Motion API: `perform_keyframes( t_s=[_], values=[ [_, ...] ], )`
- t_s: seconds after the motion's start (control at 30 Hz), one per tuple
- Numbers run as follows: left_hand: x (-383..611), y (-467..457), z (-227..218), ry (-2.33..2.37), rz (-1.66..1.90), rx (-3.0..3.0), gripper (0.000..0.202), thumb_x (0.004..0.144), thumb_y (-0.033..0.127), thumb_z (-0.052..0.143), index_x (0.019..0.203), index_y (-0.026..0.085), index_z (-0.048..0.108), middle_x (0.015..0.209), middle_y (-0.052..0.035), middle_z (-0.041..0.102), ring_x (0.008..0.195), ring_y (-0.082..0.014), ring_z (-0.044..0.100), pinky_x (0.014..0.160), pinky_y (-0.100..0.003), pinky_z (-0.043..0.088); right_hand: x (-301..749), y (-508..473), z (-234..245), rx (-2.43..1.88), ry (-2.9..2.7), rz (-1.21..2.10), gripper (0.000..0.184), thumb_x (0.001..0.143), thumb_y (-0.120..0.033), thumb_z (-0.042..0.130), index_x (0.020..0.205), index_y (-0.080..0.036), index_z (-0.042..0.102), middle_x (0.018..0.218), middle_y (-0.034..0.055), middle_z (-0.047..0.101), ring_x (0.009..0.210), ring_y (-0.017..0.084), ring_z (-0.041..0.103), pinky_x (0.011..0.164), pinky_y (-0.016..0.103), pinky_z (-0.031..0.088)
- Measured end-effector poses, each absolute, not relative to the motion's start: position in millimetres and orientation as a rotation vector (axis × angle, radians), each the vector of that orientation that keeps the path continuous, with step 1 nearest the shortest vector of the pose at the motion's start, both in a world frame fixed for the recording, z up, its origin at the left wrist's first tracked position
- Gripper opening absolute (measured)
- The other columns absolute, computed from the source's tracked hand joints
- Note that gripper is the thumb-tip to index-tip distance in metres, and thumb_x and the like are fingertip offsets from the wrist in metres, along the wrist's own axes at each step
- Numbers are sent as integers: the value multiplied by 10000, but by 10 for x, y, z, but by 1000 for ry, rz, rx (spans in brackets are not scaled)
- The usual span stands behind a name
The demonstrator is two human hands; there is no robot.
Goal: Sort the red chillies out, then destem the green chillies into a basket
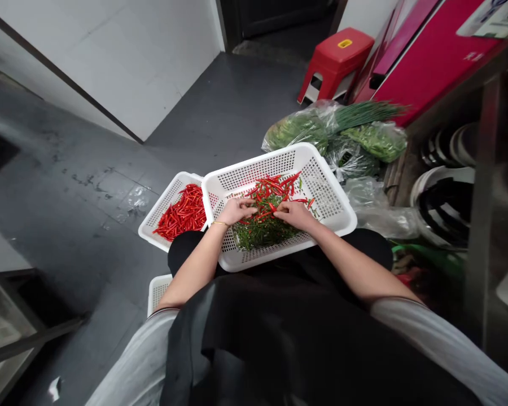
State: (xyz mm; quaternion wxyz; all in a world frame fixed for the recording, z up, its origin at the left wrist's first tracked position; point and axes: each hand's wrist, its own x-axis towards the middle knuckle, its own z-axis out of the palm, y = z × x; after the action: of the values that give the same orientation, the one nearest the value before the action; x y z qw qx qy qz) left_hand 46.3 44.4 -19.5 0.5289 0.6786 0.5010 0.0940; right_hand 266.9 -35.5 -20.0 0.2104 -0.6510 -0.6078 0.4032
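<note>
The near basket (322,180) is showing white with a fine perforated grid. Its chillies (275,189) are showing red, the stems (262,231) dark green. The second basket (161,211) is showing the same white grid, its peppers (184,214) red. The stool (336,59) is showing red with a yellow patch (345,43).

A restaurant's back kitchen: stacked bowls (444,203) on a steel shelf (486,169) at 3 o'clock, bagged greens (334,132) on the grey tiled floor (88,186) at 1 o'clock, baskets (325,192) of red chillies (184,214) at centre, a plastic stool (336,59) at 12.
</note>
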Motion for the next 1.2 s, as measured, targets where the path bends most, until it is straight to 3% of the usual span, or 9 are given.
perform_keyframes(
  t_s=[0.13, 0.23, 0.4, 0.6, 0.87, 0.93, 1.0, 1.1, 1.2],
  values=[
    [626, 343, -95, 1052, 555, 1456, 261, 660, 381, 778, 782, 153, 747, 698, -24, 697, 682, -129, 603, 704, -256, 477, 2467, -285, -80, -1683, -1808, 996, 225, 804, -361, 616, 667, -183, 592, 615, -14, 577, 592, 113, 483, 590, 237, 321],
    [721, 302, -21, 1026, 590, 1274, 284, 658, 402, 778, 707, 136, 691, 599, -3, 635, 542, -86, 529, 566, -224, 434, 2437, -197, -24, -1568, -1820, 1190, 295, 813, -428, 611, 650, -185, 574, 588, -7, 581, 573, 118, 511, 581, 236, 342],
    [677, 318, 109, 852, 441, 1283, 321, 660, 403, 780, 711, 133, 614, 587, 10, 594, 493, -69, 493, 488, -202, 383, 2487, 2, -4, -1476, -1464, 1623, 518, 836, -681, 464, 653, -200, 515, 435, -48, 429, 404, 99, 405, 453, 234, 302],
    [588, 293, 160, 894, 596, 1356, 336, 655, 398, 788, 688, 134, 583, 548, 41, 505, 505, -61, 422, 502, -205, 338, 2250, 19, 54, -1498, -1606, 1202, 498, 853, -614, 478, 570, -207, 434, 490, -24, 427, 526, 107, 420, 494, 238, 305],
    [418, 59, 370, 593, 567, 1142, 377, 724, 495, 709, 782, 142, 591, 651, -42, 613, 558, -129, 554, 522, -255, 437, 2175, -46, -234, -1557, -1120, 1405, 508, 864, -704, 386, 692, -227, 428, 504, -37, 423, 404, 105, 372, 424, 245, 352],
    [355, 84, 397, 578, 619, 1058, 356, 737, 483, 687, 842, 157, 592, 682, -43, 616, 572, -141, 571, 524, -268, 466, 2269, -28, -328, -1700, -1352, 1318, 481, 910, -635, 368, 773, -198, 513, 582, 7, 522, 476, 128, 470, 503, 258, 414],
    [295, 178, 326, 679, 665, 1022, 317, 752, 459, 652, 886, 179, 584, 693, -32, 608, 557, -134, 558, 522, -271, 475, 2337, -56, -400, -1828, -1840, 1119, 415, 917, -546, 450, 980, -165, 604, 848, 99, 649, 711, 186, 604, 660, 293, 469],
    [256, 332, 21, 1062, 499, 1183, 295, 825, 444, 502, 890, 173, 601, 658, -42, 598, 481, -124, 509, 481, -268, 444, 2349, -224, -448, -1881, -2540, 755, 521, 862, -465, 600, 1327, -239, 539, 1273, 179, 559, 1089, 315, 571, 832, 379, 461],
    [335, 360, -384, 1552, -53, 1661, 323, 848, 379, 470, 874, 125, 668, 729, -132, 674, 621, -191, 632, 597, -304, 493, 2348, -473, -418, -1721, -2883, 643, 539, 842, -390, 643, 1364, -308, 537, 1333, 171, 517, 1149, 354, 541, 852, 409, 457]
  ],
)
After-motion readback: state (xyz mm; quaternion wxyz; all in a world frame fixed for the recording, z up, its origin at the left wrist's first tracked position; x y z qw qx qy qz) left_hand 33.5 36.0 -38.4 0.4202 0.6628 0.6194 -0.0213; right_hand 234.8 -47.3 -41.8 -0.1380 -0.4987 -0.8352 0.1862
